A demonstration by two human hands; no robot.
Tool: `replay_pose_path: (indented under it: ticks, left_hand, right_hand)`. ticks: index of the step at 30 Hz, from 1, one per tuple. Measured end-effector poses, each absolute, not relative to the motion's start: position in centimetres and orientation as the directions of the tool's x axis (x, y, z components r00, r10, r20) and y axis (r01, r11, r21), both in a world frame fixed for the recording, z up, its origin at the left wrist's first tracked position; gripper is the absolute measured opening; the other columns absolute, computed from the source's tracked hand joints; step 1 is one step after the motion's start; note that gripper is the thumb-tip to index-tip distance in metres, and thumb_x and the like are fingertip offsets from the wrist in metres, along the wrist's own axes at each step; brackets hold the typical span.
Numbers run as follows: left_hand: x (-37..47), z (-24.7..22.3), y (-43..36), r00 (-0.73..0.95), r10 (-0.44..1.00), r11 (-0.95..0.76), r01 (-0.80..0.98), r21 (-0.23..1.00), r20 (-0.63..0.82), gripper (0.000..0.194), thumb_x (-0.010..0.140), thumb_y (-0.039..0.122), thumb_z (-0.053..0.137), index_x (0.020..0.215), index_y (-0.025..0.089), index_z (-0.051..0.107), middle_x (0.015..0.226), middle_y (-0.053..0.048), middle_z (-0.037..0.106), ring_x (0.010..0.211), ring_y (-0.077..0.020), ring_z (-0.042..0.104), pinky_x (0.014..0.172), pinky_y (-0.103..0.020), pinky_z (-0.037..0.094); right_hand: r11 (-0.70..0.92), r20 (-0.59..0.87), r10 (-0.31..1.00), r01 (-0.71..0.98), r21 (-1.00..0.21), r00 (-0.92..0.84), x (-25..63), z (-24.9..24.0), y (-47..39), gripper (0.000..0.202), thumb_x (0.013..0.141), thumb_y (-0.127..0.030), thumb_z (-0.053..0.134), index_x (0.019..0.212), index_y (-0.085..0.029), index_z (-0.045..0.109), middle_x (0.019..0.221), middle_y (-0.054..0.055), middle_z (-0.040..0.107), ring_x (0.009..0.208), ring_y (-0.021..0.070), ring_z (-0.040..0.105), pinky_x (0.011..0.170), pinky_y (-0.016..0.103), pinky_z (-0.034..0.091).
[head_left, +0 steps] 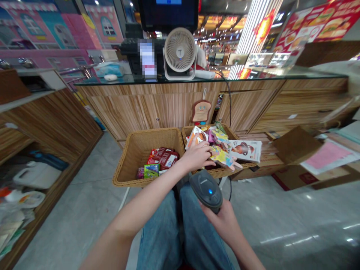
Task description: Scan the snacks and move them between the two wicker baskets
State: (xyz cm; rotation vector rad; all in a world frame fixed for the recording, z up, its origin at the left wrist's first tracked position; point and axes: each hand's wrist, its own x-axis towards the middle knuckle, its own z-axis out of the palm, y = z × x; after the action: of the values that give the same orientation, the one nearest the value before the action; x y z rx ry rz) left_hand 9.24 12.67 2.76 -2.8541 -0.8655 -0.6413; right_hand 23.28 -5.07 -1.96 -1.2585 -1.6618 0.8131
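My left hand reaches over the right wicker basket, its fingers apart over the packages there. Its fingertips are by a white box with an orange picture and a yellow packet; no firm hold shows. A longer white box with a brown pitcher-like picture lies across the basket's right side. Down by my knees, my right hand is wrapped round the handle of a dark barcode scanner with a blue light on top. The scanner's head points towards the baskets.
The left wicker basket holds red packets and a green packet. Behind stands a wooden counter with a fan and a monitor. An opened cardboard box sits at right, shelves at left.
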Motion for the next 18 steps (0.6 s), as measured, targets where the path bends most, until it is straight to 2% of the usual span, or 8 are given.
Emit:
replay_pose_path:
  ticks: [2,6,8,13,18]
  left_hand:
    - [10.1,3.2,12.4,0.713,0.533,-0.814,0.579,0.046,0.455,0.033,0.104,0.048,0.058,0.110,0.024,0.079,0.108,-0.007,0.079,0.122,-0.0258,0.064,0.131,-0.062,0.007]
    - [11.4,3.7,12.7,0.547,0.661,-0.710,0.677,0.194,0.513,0.032,0.107,0.042,0.055,0.104,0.023,0.080,0.095,-0.004,0.079,0.110,-0.0221,0.067,0.131,-0.059,0.009]
    - [11.6,3.6,13.2,0.489,0.706,-0.661,0.715,0.229,0.513,0.028,0.105,0.041,0.057,0.108,0.023,0.079,0.100,-0.005,0.079,0.114,-0.0234,0.066,0.131,-0.061,0.009]
    - [10.6,3.2,13.8,0.465,0.724,-0.625,0.754,0.200,0.510,0.024,0.101,0.040,0.065,0.114,0.023,0.077,0.127,-0.008,0.072,0.134,-0.0272,0.054,0.130,-0.063,0.008]
    - [7.2,3.5,13.2,0.405,0.750,-0.579,0.784,0.224,0.522,0.024,0.102,0.036,0.062,0.123,0.027,0.071,0.135,-0.007,0.069,0.138,-0.0256,0.051,0.130,-0.060,0.009]
  right_hand:
    - [0.254,0.235,0.967,0.400,-0.881,-0.096,23.5,-1.8,-5.2,0.019,0.090,-0.033,0.064,0.077,-0.020,0.066,0.061,0.003,0.067,0.063,0.0225,0.066,0.057,0.027,0.053]
    - [0.228,0.212,0.974,0.400,-0.888,-0.085,23.8,-1.5,-5.4,0.022,0.090,-0.037,0.065,0.075,-0.020,0.066,0.055,0.002,0.063,0.061,0.0230,0.065,0.056,0.027,0.053]
    - [0.234,0.222,0.972,0.401,-0.886,-0.078,23.9,-1.5,-5.4,0.022,0.090,-0.037,0.066,0.076,-0.020,0.068,0.058,0.003,0.066,0.061,0.0231,0.065,0.056,0.028,0.054]
    - [0.252,0.240,0.967,0.401,-0.881,-0.081,23.9,-1.7,-5.4,0.020,0.090,-0.035,0.066,0.083,-0.018,0.072,0.073,0.006,0.075,0.067,0.0243,0.070,0.063,0.029,0.057]
    - [0.255,0.239,0.967,0.386,-0.886,-0.090,23.9,-1.5,-5.3,0.022,0.091,-0.036,0.066,0.075,-0.020,0.068,0.064,0.004,0.070,0.062,0.0232,0.067,0.058,0.028,0.054]
